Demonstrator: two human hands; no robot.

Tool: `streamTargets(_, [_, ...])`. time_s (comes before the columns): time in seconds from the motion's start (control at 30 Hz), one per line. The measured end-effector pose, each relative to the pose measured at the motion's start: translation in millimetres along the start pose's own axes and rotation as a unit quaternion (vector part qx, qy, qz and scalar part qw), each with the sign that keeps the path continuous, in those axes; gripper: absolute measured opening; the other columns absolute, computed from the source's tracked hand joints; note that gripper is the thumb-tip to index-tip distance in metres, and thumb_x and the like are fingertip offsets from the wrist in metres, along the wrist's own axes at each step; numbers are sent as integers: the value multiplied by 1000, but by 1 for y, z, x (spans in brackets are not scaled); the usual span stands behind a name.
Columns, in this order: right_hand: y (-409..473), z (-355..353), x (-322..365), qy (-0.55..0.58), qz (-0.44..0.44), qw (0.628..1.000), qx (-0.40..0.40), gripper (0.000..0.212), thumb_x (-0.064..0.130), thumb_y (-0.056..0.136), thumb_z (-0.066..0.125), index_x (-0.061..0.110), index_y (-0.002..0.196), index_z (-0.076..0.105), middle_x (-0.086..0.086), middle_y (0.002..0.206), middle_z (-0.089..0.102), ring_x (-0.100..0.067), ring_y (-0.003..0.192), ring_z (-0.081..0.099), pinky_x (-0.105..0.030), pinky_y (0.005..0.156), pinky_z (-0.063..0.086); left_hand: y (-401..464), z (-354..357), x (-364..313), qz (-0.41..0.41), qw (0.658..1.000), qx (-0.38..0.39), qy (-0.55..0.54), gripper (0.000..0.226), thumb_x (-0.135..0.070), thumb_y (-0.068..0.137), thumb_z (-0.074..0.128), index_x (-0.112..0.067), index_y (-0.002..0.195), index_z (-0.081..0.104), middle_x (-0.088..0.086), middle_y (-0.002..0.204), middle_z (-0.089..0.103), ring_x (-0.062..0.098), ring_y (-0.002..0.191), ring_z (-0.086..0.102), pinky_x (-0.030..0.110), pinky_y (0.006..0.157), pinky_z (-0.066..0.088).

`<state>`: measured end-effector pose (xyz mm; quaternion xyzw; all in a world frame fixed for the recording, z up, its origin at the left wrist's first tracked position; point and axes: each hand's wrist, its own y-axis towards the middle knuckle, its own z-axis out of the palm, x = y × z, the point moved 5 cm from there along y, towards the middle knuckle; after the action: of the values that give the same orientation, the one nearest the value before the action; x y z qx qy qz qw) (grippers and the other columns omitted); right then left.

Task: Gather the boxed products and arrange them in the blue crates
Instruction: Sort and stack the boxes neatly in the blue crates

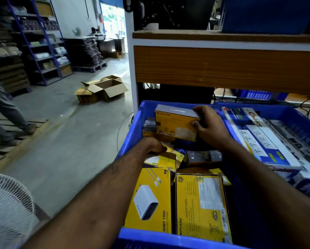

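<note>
At twelve o'clock in blue crate (132, 133): right hand (209, 125) clamping yellow box (175, 125) by its end; left hand (153, 145) gripping opened carton (165, 159). Box seeming light, stiff; taking by edges.

Boxes (174, 198) in crate (130, 133) — stacked, seemingly.

"LAPCARE" on held yellow box (175, 125), "TRIO" and "1M" on charger box (150, 200), "Choice" (red) on power-strip box (258, 133)
</note>
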<state>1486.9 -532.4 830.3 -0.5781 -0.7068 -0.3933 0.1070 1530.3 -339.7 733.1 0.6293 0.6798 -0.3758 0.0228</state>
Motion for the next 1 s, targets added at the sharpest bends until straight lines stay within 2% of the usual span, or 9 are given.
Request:
streamTargets(0.07, [2, 3, 2, 0, 2, 1000, -7, 40, 12, 91, 62, 12, 129, 50, -8, 126, 53, -16, 111, 52, -24, 88, 43, 4, -3, 2, -5, 999, -13, -29, 18, -31, 91, 65, -13, 95, 62, 1, 84, 58, 11, 74, 56, 25, 65, 46])
streamTargets(0.17, [4, 1, 1, 10, 6, 1000, -27, 39, 12, 91, 62, 12, 128, 50, -8, 126, 52, -13, 109, 49, -22, 88, 41, 5, -6, 9, -26, 996, -10, -86, 15, -27, 90, 68, -15, 85, 60, 3, 86, 61, 13, 76, 59, 25, 66, 50])
streamTargets(0.33, [3, -15, -8, 30, 17, 997, -72, 39, 13, 89, 65, 11, 126, 52, -10, 124, 55, -22, 113, 55, -34, 95, 48, 6, -8, 14, -55, 989, 28, -137, 13, -21, 92, 64, -9, 98, 63, 7, 93, 62, 18, 81, 57, 31, 72, 47])
streamTargets(0.47, [2, -24, -16, 27, 34, 995, -92, 40, 16, 89, 66, 12, 126, 52, -11, 124, 55, -23, 112, 55, -42, 95, 49, -9, -20, -2, -19, 979, 36, -201, 18, -23, 92, 64, -14, 78, 57, 2, 63, 60, 12, 53, 55, 24, 48, 47])
streamTargets(0.53, [3, -25, -16, 38, 42, 994, -90, 41, 17, 89, 65, 12, 127, 51, -11, 125, 55, -22, 113, 55, -43, 96, 49, -15, -23, -13, -15, 951, 87, -297, 22, -33, 85, 71, -14, 81, 61, 5, 71, 67, 19, 63, 62, 32, 70, 57])
streamTargets(0.6, [4, -25, -15, 48, 44, 994, -87, 41, 17, 90, 64, 12, 128, 50, -10, 126, 56, -21, 114, 55, -43, 96, 50, -20, -17, -25, 10, 931, 129, -340, 29, -40, 76, 77, -14, 83, 65, 7, 82, 71, 23, 77, 65, 38, 85, 53])
streamTargets(0.73, [8, -27, -6, 35, 30, 995, -86, 40, 18, 89, 64, 16, 127, 51, -8, 125, 56, -22, 114, 55, -46, 97, 48, -14, 14, -28, 19, 963, 81, -258, 39, -45, 82, 66, -12, 104, 63, 11, 100, 66, 26, 93, 60, 34, 83, 50])
streamTargets(0.83, [10, -28, 3, 11, 14, 997, -80, 40, 15, 89, 64, 14, 127, 51, -9, 124, 54, -22, 113, 54, -42, 98, 47, -21, 29, -24, -8, 976, 67, -208, 34, -37, 91, 53, -9, 109, 61, 17, 109, 66, 32, 102, 62, 42, 90, 49])
streamTargets(1.0, [15, -14, 17, -11, -8, 1000, -22, 40, 14, 89, 66, 13, 127, 52, -9, 124, 55, -21, 113, 53, -31, 91, 46, -45, 25, -30, 34, 969, 94, -228, 18, -30, 96, 47, -18, 84, 53, 8, 83, 55, 20, 76, 49, 31, 74, 40])
